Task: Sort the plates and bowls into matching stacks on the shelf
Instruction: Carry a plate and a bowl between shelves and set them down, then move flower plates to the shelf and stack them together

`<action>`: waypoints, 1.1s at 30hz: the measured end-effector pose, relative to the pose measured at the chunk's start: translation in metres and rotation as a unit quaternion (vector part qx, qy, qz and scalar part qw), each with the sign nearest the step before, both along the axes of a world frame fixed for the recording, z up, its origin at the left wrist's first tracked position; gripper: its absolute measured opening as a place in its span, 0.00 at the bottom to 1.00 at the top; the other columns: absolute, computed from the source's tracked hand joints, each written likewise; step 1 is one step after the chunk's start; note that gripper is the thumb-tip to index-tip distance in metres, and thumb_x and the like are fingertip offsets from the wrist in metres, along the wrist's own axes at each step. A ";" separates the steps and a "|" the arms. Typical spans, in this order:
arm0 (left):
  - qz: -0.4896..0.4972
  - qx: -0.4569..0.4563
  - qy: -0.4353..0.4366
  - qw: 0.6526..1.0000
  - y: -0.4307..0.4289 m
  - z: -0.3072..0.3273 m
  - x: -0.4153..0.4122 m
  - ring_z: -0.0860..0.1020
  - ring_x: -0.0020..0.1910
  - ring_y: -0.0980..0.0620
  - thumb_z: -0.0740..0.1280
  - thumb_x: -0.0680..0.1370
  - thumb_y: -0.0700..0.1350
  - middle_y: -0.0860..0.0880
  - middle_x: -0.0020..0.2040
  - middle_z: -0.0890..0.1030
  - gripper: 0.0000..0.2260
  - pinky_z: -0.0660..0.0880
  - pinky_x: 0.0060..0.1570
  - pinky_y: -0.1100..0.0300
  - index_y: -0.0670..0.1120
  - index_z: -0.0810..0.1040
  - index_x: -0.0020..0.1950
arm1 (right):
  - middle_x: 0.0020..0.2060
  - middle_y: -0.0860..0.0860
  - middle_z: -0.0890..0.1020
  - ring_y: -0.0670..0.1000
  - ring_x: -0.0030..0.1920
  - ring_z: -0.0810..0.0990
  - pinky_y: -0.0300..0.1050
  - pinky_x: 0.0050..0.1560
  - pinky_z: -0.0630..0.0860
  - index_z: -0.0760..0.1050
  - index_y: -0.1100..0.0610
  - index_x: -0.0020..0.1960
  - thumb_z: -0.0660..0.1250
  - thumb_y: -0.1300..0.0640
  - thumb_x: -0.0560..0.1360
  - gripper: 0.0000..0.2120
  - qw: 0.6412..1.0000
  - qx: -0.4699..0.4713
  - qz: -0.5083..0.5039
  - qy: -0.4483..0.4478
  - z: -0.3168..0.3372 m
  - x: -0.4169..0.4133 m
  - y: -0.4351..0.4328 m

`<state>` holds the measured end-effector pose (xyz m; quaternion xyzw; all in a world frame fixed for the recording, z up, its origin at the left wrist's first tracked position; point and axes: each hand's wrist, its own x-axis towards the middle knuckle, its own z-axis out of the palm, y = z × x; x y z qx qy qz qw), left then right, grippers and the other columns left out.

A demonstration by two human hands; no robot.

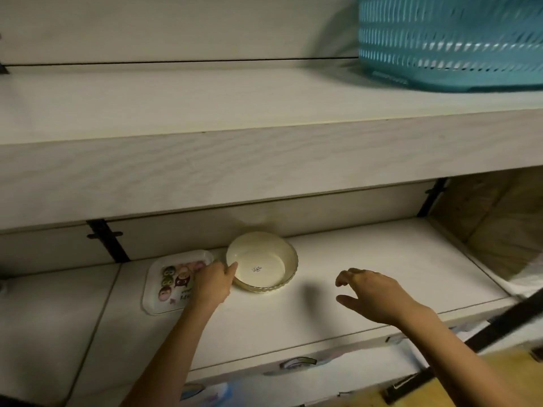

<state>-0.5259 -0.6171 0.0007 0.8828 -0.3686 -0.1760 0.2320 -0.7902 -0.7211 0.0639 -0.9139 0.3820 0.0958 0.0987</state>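
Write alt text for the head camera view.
A left hand touches the rim of a cream fluted dish on a white shelf, beside a cartoon-printed tray. The right hand hovers empty; a teal basket sits above.

The left hand (211, 284) reaches the left rim of the cream dish (261, 264), one fingertip on it; whether it pinches is unclear. The right hand (373, 295) hovers right of the dish, apart from it, palm down, fingers loosely curled, empty.
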 end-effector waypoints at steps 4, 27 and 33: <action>-0.051 0.050 -0.189 0.979 0.032 0.015 -0.006 0.77 0.47 0.47 0.54 0.80 0.54 0.43 0.50 0.80 0.19 0.74 0.44 0.56 0.41 0.74 0.56 | 0.64 0.47 0.75 0.50 0.62 0.74 0.43 0.57 0.71 0.68 0.50 0.66 0.58 0.45 0.78 0.19 0.999 0.003 0.042 -0.001 0.001 0.020 0.004; 0.106 0.033 -0.111 0.988 0.329 0.063 0.007 0.76 0.44 0.55 0.57 0.79 0.55 0.53 0.42 0.75 0.10 0.72 0.51 0.62 0.50 0.70 0.45 | 0.67 0.46 0.73 0.50 0.66 0.71 0.46 0.62 0.70 0.67 0.47 0.67 0.57 0.45 0.78 0.18 0.927 0.016 0.373 -0.035 0.005 0.188 0.199; 0.122 0.048 -0.170 0.977 0.427 0.055 0.046 0.73 0.43 0.56 0.57 0.79 0.55 0.52 0.45 0.77 0.13 0.66 0.44 0.66 0.47 0.73 0.50 | 0.64 0.47 0.75 0.50 0.63 0.74 0.46 0.60 0.72 0.68 0.48 0.65 0.58 0.46 0.78 0.17 0.926 0.040 0.373 -0.051 0.006 0.224 0.297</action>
